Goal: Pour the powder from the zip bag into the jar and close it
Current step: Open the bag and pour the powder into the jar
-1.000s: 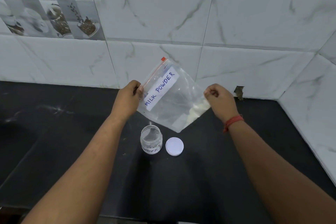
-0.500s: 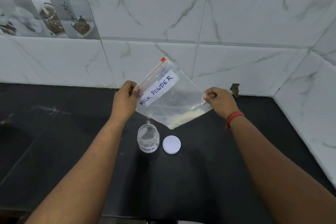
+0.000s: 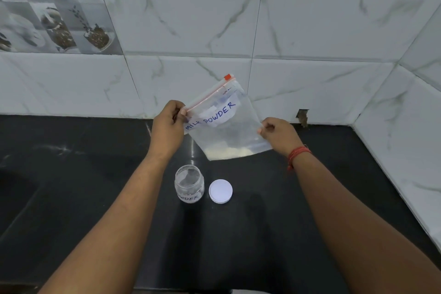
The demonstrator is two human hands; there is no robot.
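Note:
A clear zip bag (image 3: 229, 131) labelled "MILK POWDER" hangs tilted above the black counter. My left hand (image 3: 168, 126) pinches its zip end at the left. My right hand (image 3: 278, 135) pinches the bag's right edge. White powder (image 3: 226, 151) lies along the bag's lowest edge. Below the bag an open clear jar (image 3: 189, 184) with a label stands upright. Its white lid (image 3: 220, 191) lies flat on the counter just right of it.
The black counter (image 3: 95, 174) runs to a white marble-tiled wall (image 3: 310, 31) at the back and on the right. A small dark notch (image 3: 302, 117) shows at the wall's foot, right of the bag.
The bag has tilted: its powder has shifted from the right corner along the bottom edge. Both hands kept their hold; my right hand dropped slightly.

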